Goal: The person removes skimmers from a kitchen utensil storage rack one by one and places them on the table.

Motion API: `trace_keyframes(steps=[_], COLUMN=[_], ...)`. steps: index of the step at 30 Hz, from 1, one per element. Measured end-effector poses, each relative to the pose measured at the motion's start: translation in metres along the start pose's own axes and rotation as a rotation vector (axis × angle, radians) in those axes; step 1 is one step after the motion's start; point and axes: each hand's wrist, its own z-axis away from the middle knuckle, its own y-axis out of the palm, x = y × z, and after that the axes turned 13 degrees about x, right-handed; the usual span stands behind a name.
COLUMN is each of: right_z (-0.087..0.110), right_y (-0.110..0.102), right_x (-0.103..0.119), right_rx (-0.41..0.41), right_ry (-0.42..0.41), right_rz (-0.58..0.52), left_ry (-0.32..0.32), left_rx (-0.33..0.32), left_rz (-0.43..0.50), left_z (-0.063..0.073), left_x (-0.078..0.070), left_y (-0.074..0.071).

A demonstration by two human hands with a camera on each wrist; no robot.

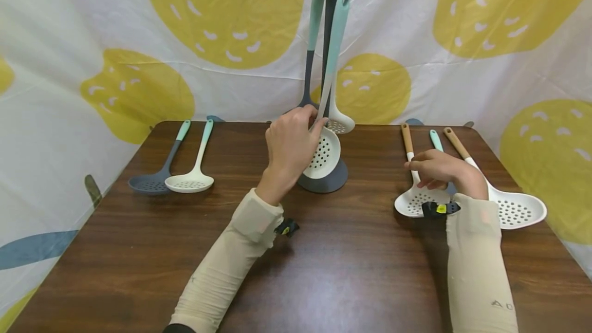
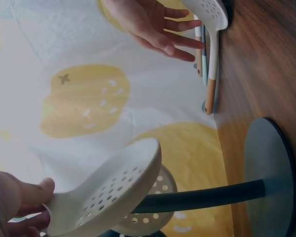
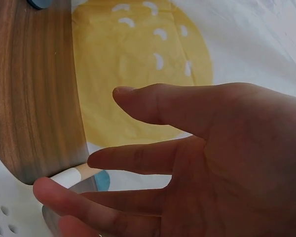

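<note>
My left hand (image 1: 293,140) pinches the neck of a white skimmer (image 1: 322,155) in front of a dark utensil stand (image 1: 322,183). In the left wrist view, the held skimmer's perforated bowl (image 2: 113,185) is beside the stand's post (image 2: 202,197). Behind it hangs another white perforated utensil (image 1: 340,123) with a mint handle. A grey utensil with a mint handle (image 1: 315,22) hangs to its left, its lower end partly hidden. At the right, my right hand (image 1: 439,168) hovers over a white skimmer (image 1: 413,202), fingers spread and holding nothing in the right wrist view.
On the left of the table (image 1: 370,271) lie a grey skimmer (image 1: 150,183) and a white skimmer (image 1: 190,184), both mint-handled. Another wooden-handled white skimmer (image 1: 520,209) and a mint handle (image 1: 436,139) lie at the right. Patterned cloth (image 1: 240,91) hangs behind.
</note>
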Motion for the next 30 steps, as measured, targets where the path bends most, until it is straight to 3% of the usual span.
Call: trace_keyframes(steps=[12,16,23,30], right_z=[0.01,0.013,0.016,0.017], right_y=[0.0,-0.001,-0.001,0.0], right_x=[0.006,0.01,0.018,0.021], right_rx=[-0.003,0.0,-0.102,-0.14], right_ry=[-0.043,-0.06,-0.122,-0.134], right_rz=[-0.031,-0.037,0.04,0.088], left_ry=[0.092,0.109,0.127,0.132], left_rx=[0.1,0.108,0.096,0.082], left_rz=[0.155,0.152,0.137,0.12], left_z=[0.001,0.001,0.001,0.003], left_x=[-0.001,-0.001,-0.001,-0.003], left_y=[-0.007,-0.008,-0.006,-0.006])
